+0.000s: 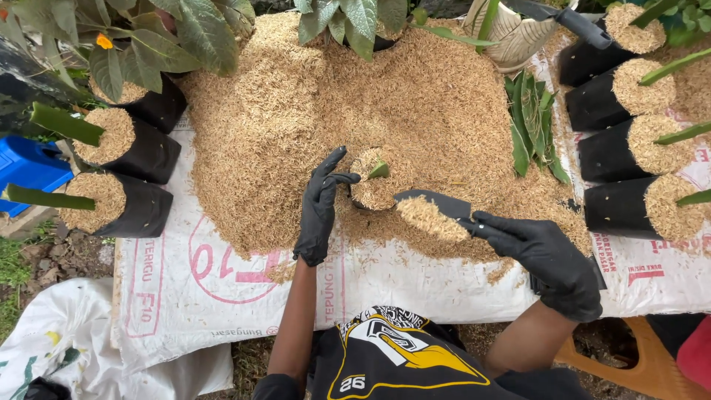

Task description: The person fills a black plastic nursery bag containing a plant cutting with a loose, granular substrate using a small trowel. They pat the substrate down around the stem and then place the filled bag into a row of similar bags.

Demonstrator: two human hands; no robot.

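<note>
- The left hand [320,211], in a black glove, steadies a small black pot [374,194] at the centre of the view. Its fingers are spread open against the pot's 9 o'clock side, pressing without closing round it.
- The right hand [549,263], also gloved, has its grip closed on the handle of a black scoop [433,211] loaded with husks and tilted toward the pot from 4 o'clock.
- The pot sits half buried in a large husk pile [333,104] on a white sack [222,296] spread over the ground.
- Risk: the scoop looks about as wide as the pot mouth, so husks could spill past the rim.
- Risk: the green cutting [379,170] in the pot could get knocked over or buried by the pour.
- Risk: with only an open hand bracing it, the soft pot could tip.
- Hard to see: the pot's walls and base are hidden by husks, and the scoop handle is covered by the glove.
- Filled pots [629,152] at 3 o'clock and others [122,167] at 9 o'clock are partly cut off or screened by leaves.
</note>
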